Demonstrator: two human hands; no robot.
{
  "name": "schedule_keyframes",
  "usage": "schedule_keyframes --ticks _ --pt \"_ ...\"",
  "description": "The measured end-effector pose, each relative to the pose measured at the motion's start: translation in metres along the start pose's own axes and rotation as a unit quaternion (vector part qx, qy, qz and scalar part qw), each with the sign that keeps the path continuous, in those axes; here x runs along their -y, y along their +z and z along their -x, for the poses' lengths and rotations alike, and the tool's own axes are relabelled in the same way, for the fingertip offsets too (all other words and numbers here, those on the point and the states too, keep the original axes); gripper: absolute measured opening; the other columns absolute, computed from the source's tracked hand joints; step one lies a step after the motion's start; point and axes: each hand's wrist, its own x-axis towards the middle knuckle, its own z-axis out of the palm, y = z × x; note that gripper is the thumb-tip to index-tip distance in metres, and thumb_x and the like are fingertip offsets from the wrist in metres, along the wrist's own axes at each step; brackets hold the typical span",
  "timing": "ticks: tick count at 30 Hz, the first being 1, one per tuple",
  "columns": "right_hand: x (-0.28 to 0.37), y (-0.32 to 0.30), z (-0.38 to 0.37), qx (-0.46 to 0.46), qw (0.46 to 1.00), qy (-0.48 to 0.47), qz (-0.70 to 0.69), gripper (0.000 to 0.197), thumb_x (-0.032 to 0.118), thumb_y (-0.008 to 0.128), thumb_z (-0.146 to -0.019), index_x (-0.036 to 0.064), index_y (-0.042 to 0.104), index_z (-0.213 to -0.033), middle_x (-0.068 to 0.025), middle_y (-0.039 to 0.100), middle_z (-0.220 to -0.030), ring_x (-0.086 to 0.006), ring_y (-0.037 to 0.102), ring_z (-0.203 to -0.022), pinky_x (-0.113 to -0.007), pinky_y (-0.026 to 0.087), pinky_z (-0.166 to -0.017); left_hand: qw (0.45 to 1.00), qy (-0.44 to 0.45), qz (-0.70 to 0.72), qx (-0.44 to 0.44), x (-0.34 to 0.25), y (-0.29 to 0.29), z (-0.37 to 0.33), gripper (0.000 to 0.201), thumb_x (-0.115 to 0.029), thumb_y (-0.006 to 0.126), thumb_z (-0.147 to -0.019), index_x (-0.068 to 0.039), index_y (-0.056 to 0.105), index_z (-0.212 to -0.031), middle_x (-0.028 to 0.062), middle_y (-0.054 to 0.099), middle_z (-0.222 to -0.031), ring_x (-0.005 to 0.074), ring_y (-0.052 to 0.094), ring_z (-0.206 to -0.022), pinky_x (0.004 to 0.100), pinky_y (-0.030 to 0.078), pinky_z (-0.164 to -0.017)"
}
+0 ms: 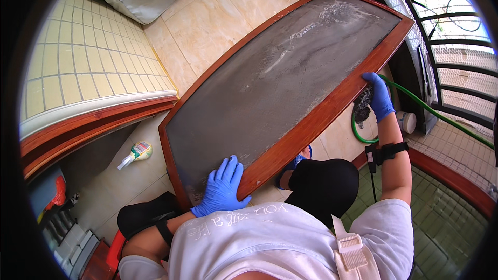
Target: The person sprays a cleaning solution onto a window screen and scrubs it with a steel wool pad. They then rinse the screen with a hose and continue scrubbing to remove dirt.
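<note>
A long dark grey panel (270, 88) in a reddish-brown wooden frame (321, 127) lies slantwise before me. Whitish, foam-like streaks (306, 31) mark its far end. My left hand (223, 189), in a blue glove, rests on the near left corner, fingers stretched flat over surface and frame. Farther right, my right hand (381, 96), also gloved in blue, closes on the frame's outer edge; some of its fingers are hidden. Beside its palm is a dark, foam-flecked clump (363, 106); I cannot tell whether the hand holds it.
A green hose (436, 106) loops behind my right wrist. A spray bottle (137, 154) lies on the tiled floor to the left, below a yellow-tiled counter (93, 57). Barred window (459, 41) at right; a white cylindrical object (409, 123) stands nearby. My knee (332, 184) is close to the frame.
</note>
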Motion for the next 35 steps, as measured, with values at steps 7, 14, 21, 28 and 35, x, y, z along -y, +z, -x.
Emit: schedule_keyframes --ticks 7,14,21,28,35 --pt "-0.048 -0.023 -0.006 -0.016 0.998 -0.003 -0.062 0.022 0.018 0.062 -0.077 0.0007 0.064 -0.090 -0.0085 0.066 -0.084 -0.0192 0.065 -0.075 -0.029 0.052 -0.072 0.998 0.037 -0.031 0.043 -0.003 0.035 -0.015 0.088 -0.047 0.065 -0.073 0.004 0.033 -0.137 0.0280 0.024 -0.144 0.0401 0.022 -0.135 0.0495 0.025 -0.103" --pt "-0.083 -0.031 -0.003 -0.034 0.999 -0.007 -0.008 0.026 0.018 0.064 -0.077 0.0001 0.062 -0.095 -0.0087 0.066 -0.086 -0.0196 0.064 -0.075 -0.031 0.051 -0.073 0.994 0.070 -0.075 0.045 -0.011 0.077 -0.030 0.091 -0.044 0.066 -0.074 0.007 0.028 -0.138 0.0301 0.020 -0.146 0.0424 0.017 -0.138 0.0511 0.018 -0.107" --pt "-0.154 -0.067 -0.030 -0.070 0.997 -0.011 0.044 0.020 0.023 0.067 -0.076 0.0037 0.062 -0.081 -0.0022 0.060 -0.074 -0.0137 0.055 -0.065 -0.027 0.042 -0.064 0.980 0.130 -0.118 0.095 0.000 0.125 -0.061 0.094 -0.053 0.062 -0.077 0.006 0.027 -0.140 0.0296 0.018 -0.147 0.0423 0.014 -0.138 0.0502 0.015 -0.109" --pt "-0.209 -0.072 -0.055 -0.066 0.991 0.082 0.078 0.018 0.022 0.067 -0.081 0.0069 0.060 -0.073 -0.0032 0.057 -0.061 -0.0159 0.052 -0.050 -0.030 0.040 -0.052 0.988 0.100 -0.114 0.024 0.085 0.097 -0.103 0.085 -0.044 0.063 -0.081 0.007 0.028 -0.140 0.0281 0.023 -0.146 0.0405 0.023 -0.136 0.0453 0.025 -0.107" --pt "-0.220 -0.072 -0.067 0.000 0.951 0.155 0.268 0.017 0.015 0.064 -0.081 -0.0013 0.068 -0.082 -0.0135 0.067 -0.069 -0.0244 0.065 -0.056 -0.036 0.052 -0.056 0.980 0.067 -0.177 -0.061 0.132 0.053 -0.157 0.082 -0.043 0.061 -0.082 0.005 0.029 -0.140 0.0267 0.023 -0.146 0.0384 0.024 -0.136 0.0433 0.027 -0.105"
